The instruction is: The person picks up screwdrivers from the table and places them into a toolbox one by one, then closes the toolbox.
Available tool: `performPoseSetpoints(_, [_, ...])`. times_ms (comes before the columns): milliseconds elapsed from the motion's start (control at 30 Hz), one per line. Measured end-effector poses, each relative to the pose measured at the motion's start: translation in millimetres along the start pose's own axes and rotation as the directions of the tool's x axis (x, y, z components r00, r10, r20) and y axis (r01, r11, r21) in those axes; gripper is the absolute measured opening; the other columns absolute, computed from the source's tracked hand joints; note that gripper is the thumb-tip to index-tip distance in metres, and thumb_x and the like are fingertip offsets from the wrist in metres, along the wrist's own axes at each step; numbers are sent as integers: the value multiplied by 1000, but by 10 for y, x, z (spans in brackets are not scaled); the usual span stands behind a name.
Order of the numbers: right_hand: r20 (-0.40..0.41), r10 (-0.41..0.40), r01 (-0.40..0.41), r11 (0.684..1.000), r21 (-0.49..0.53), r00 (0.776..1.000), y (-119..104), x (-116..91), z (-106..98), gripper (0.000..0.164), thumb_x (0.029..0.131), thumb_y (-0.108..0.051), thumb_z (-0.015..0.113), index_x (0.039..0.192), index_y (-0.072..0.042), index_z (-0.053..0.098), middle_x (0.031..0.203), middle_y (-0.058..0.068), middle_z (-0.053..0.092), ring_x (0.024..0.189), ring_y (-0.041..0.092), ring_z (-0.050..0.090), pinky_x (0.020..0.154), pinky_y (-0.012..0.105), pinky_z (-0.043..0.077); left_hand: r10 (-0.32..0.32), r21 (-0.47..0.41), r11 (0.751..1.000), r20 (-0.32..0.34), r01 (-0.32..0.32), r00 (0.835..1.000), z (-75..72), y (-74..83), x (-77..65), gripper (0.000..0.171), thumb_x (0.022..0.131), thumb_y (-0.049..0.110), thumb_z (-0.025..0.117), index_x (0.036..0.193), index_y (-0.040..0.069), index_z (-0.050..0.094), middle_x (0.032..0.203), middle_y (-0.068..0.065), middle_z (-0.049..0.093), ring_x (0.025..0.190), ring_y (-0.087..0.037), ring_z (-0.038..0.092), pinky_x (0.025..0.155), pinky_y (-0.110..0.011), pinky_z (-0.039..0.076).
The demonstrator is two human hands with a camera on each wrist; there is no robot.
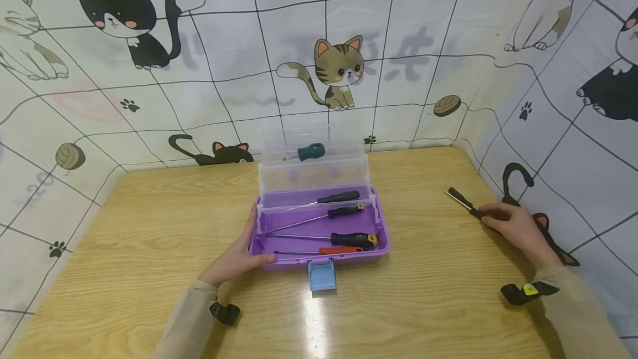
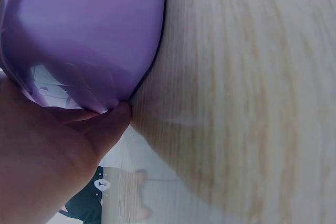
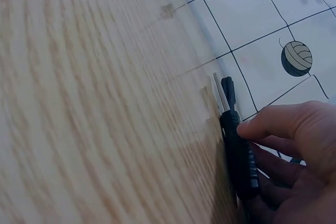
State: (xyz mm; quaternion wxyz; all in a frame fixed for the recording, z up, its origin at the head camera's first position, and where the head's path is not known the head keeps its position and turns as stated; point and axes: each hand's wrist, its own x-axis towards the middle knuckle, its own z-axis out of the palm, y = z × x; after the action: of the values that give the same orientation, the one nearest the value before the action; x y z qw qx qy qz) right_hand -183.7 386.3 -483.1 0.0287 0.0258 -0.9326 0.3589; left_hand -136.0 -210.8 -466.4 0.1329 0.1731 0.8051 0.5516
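Observation:
An open purple toolbox [image 1: 384, 237] stands at the middle of the table, its clear lid [image 1: 311, 179] tipped back. My left hand [image 1: 239, 259] grips its left front corner, thumb along the front rim and fingers round the left side. Inside lie black-handled screwdrivers [image 1: 344, 212], a larger black and yellow one [image 1: 354, 240] and a red one [image 1: 341, 250]. At the table's right side, my right hand [image 1: 513, 229] pinches a black-handled screwdriver [image 3: 239, 156] between thumb and fingers, low over the wood. Right beside its metal shaft is a second black handle [image 3: 228, 92].
A teal-handled screwdriver [image 1: 311, 152] shows at the lid behind the box. The box's blue latch [image 1: 322, 276] hangs down in front. Cat-printed cloth [image 1: 319, 26] walls the table [image 1: 149, 248] at the back and sides.

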Motion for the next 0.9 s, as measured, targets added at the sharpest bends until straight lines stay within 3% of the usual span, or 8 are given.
performPoseSetpoints(400, [-50,-45,44,998,-33,998,35,-24,63,31,83,3,71,112,8,64,106,29,63,83,-16,43,67,10,41,-3,3,1000,-5,3,1000,5,1,5,120,81,24,79,151,37,-18,158,-1,-22,143,-33,-13,109,-64,0])
performPoseSetpoints(667, [-47,-13,12,1000,-2,999,31,-54,68,27,88,1,65,115,8,63,110,30,62,85,-18,40,69,13,40,-1,23,1000,-3,1,1000,2,-2,3,121,81,24,79,153,26,-19,158,-6,-21,143,-36,-13,108,-65,1])
performPoseSetpoints(900, [-45,2,-1,1000,21,999,7,-56,62,26,91,-2,63,115,7,63,110,27,62,83,-15,42,68,14,39,3,17,1000,-4,-3,1000,2,11,-6,121,81,23,79,152,29,-18,159,-4,-20,143,-33,-12,110,-62,1])
